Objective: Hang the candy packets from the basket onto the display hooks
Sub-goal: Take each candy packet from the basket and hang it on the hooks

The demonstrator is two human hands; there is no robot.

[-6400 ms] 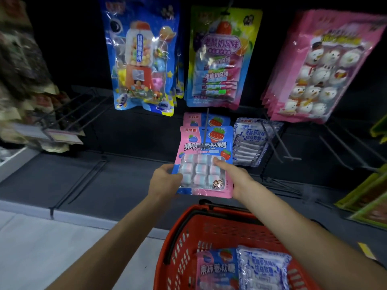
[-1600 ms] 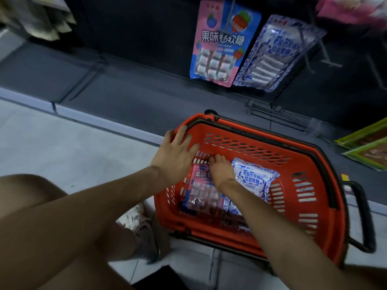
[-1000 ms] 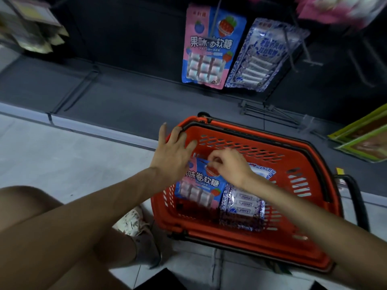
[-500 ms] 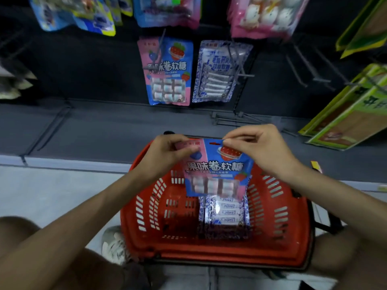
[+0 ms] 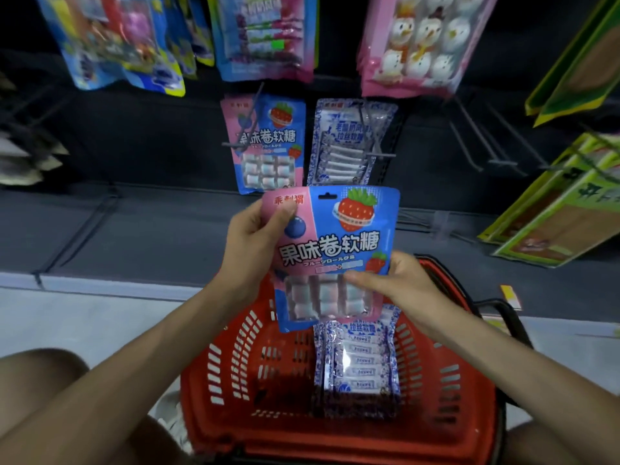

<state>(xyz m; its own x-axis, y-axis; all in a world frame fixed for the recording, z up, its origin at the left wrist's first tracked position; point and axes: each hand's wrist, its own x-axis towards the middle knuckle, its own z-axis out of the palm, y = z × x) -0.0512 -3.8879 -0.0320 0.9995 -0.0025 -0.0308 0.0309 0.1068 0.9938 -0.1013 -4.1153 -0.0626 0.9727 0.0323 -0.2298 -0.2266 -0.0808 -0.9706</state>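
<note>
I hold a pink-and-blue fruit candy packet (image 5: 335, 253) upright above the red basket (image 5: 235, 380). My left hand (image 5: 251, 250) grips its upper left corner, thumb on the front. My right hand (image 5: 392, 286) pinches its lower right side. The packet's hang hole is at the top centre. A matching packet (image 5: 268, 142) hangs on a hook just beyond it, beside a blue-and-white candy packet (image 5: 349, 142) on the neighbouring hook. Another blue-and-white packet (image 5: 359, 360) lies in the basket.
Larger snack bags (image 5: 261, 35) and a pink snowman marshmallow bag (image 5: 419, 41) hang on the upper row. Bare metal hooks (image 5: 479, 146) stick out to the right. Green-yellow boxes (image 5: 563, 203) lean at far right. A grey base shelf (image 5: 134, 236) runs below; my knee is at lower left.
The packet came out of the basket and rose toward the hooks. My right hand slid from its top edge to its lower right side, and my view tilted up.
</note>
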